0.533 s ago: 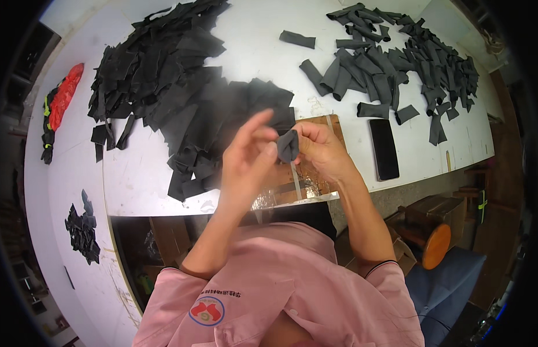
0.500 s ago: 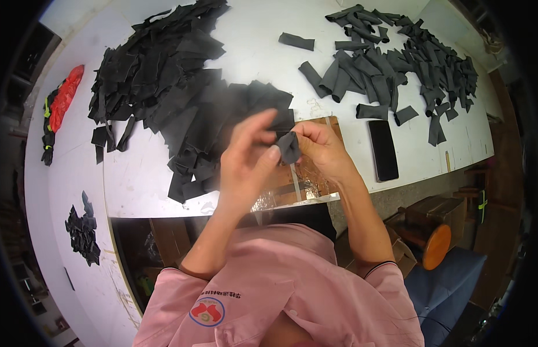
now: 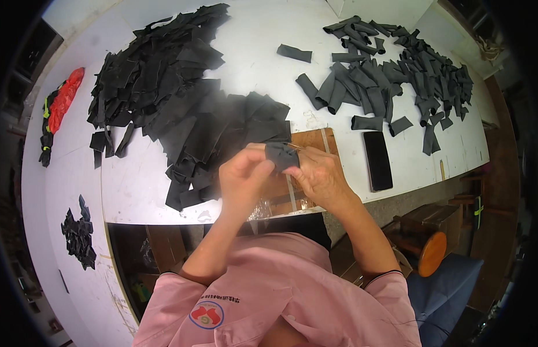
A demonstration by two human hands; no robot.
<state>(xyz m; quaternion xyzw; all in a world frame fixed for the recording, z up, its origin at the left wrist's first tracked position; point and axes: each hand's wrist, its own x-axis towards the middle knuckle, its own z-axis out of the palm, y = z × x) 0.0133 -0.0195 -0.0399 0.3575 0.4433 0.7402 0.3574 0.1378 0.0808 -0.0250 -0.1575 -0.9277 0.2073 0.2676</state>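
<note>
Between my two hands is a small dark grey fabric piece (image 3: pixel 282 155), held above a brown taped cardboard piece (image 3: pixel 315 140) at the table's front edge. My left hand (image 3: pixel 244 173) pinches its left side, fingers closed. On its right side, my right hand (image 3: pixel 321 174) grips it with the thumb below. A thin, light-coloured strip or tool shows near the right fingertips, too small to name. To the left and beyond my hands spreads a big pile of flat dark fabric pieces (image 3: pixel 159 87). Several rolled dark fabric tubes (image 3: pixel 361 81) lie at the far right.
A black smartphone (image 3: pixel 377 161) lies right of the cardboard on the white table (image 3: pixel 251 52). At the left are a red plastic bag (image 3: pixel 66 99) and a small heap of dark scraps (image 3: pixel 79 237). A round orange stool (image 3: pixel 432 254) stands below right.
My left hand, raised and loosely spread before, has come down and closed on the fabric piece. The fabric, bunched at my right fingers before, is now stretched between both hands.
</note>
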